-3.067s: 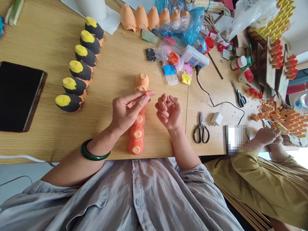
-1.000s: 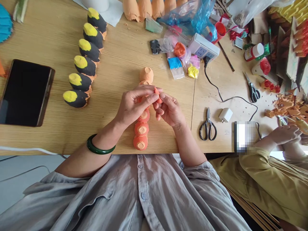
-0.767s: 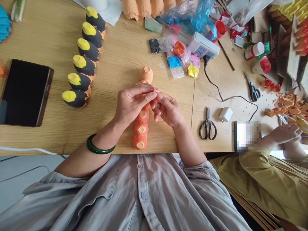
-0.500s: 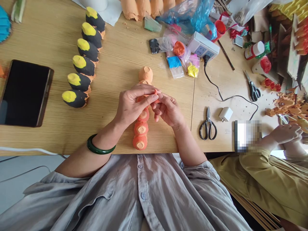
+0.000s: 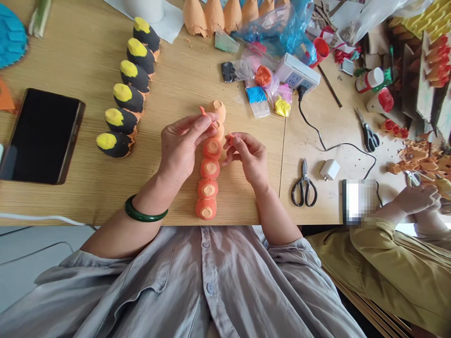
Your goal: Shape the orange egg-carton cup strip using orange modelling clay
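A strip of joined egg-carton cups (image 5: 210,167) stands on the wooden table in front of me. Its nearer cups are coated orange-red around bare tops, while the far ones are plain pale orange. Over the left side of the far cups, my left hand (image 5: 185,141) pinches a thin piece of orange clay (image 5: 203,111) between thumb and fingers. My right hand (image 5: 248,155), just right of the strip, pinches a smaller orange clay bit (image 5: 229,137) at its fingertips. The two hands are apart.
At left stand black cups with yellow tops (image 5: 134,75) and a phone (image 5: 42,136). Clay bags (image 5: 257,98), a power strip (image 5: 298,71) and scissors (image 5: 304,185) lie to the right. Another person's hands (image 5: 419,197) are at the far right.
My hands have moved apart, the left one up and leftward. The orange clay between them is now in two pieces, one in each hand. More of the cup strip shows.
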A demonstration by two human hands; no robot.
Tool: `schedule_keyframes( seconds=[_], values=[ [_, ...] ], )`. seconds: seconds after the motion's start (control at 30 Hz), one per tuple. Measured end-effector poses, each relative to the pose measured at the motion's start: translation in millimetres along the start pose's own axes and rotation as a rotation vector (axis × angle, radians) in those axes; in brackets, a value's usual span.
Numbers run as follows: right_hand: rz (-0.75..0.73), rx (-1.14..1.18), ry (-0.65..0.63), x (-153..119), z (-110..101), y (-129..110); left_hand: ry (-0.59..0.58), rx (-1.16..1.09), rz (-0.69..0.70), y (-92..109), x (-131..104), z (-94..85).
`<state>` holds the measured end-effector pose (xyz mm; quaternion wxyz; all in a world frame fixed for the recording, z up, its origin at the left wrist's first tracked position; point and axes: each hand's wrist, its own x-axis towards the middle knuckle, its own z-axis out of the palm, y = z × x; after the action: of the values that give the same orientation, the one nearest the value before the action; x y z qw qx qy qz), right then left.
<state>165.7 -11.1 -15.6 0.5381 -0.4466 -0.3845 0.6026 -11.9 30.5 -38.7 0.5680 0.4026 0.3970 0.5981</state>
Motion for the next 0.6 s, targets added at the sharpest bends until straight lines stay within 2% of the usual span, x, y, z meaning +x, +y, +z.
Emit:
schedule_keyframes(
  seconds=[0.27, 0.43, 0.6],
  values=[
    [0.058, 0.157, -0.043, 10.2, -13.3, 10.0, -0.046, -0.012, -0.141, 5.1, 2.8, -3.6],
    [0.086, 0.196, -0.050, 11.1, -9.3, 6.1, -0.047, -0.073, -0.180, 2.6, 5.7, -8.8],
    [0.079, 0.119, -0.024, 6.8, -2.5, -3.6, -0.107, 0.074, -0.187, 6.2, 13.5, -23.5]
  ],
)
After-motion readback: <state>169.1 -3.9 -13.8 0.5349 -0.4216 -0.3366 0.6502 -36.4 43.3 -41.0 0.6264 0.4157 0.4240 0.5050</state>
